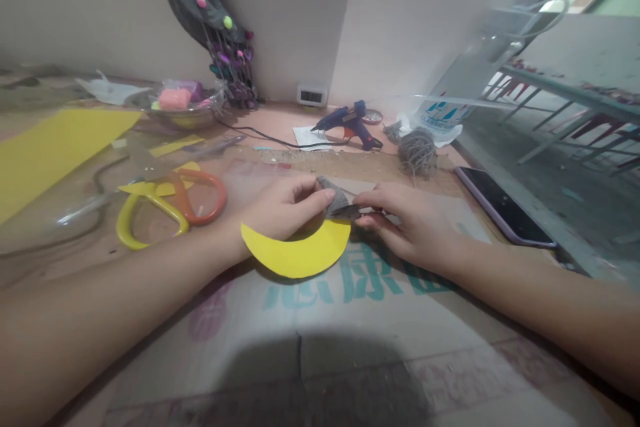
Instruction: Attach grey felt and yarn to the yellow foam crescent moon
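Note:
A yellow paper crescent (300, 257) hangs below my hands over the printed board. Its upper stretch is wrapped in grey yarn (339, 197). With thumb and fingers, my left hand (295, 201) pinches the wrapped stretch from the left. Closed at the right edge of the same wrapping is my right hand (407, 217), thumb against forefinger, on the grey yarn. Some of its fingertips are hidden. A loose ball of grey yarn (418, 152) rests just beyond my right hand.
Scissors (207, 197) with orange and yellow handles lie left of my left hand, near yellow paper (55, 153). A blue glue gun (347, 123) and a small clock (312, 95) are at the back. A phone (505, 207) lies at the right edge; a bowl (183, 113) stands back left.

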The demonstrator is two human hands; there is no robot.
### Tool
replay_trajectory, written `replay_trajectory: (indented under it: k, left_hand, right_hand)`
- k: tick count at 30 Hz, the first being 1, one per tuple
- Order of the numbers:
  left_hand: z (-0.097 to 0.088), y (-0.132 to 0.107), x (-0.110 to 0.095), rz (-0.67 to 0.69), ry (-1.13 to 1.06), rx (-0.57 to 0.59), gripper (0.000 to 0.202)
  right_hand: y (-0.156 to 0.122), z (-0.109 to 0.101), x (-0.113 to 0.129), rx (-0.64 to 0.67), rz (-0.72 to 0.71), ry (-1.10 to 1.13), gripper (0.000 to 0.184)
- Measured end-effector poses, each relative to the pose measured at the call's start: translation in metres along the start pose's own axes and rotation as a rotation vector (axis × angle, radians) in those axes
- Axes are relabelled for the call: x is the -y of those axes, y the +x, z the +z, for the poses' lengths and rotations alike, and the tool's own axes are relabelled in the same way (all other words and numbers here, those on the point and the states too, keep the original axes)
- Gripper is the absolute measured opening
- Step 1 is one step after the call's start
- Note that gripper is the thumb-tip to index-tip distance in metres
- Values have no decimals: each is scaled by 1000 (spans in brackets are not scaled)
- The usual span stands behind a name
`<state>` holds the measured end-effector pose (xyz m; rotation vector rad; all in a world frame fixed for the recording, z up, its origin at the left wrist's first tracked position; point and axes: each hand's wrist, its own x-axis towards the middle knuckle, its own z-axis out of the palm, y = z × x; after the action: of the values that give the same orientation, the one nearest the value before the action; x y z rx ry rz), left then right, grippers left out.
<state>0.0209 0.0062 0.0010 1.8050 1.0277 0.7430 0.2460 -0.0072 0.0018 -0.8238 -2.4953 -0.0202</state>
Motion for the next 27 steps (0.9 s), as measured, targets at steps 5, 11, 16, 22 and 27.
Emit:
replay_trajectory:
  k: [5,11,16,22,27]
  left_hand:
    - [0,-1,-2,35,119,-29,26]
    - [1,-5,-3,119,244,-49,25]
    - [0,-7,-1,93,214,-52,28]
    - [-1,-5,6,54,-17,-11,30]
    - [-1,-3,6,0,-151,33,30]
  right_hand:
    - [0,-1,1,7,9,-13,19]
    - [0,0,1,5,2,9,18]
    - [-1,0,2,-1,-17,-7,16]
    - [0,0,1,-6,-22,-28,18]
    - [1,1,1,-16,1,-34,20]
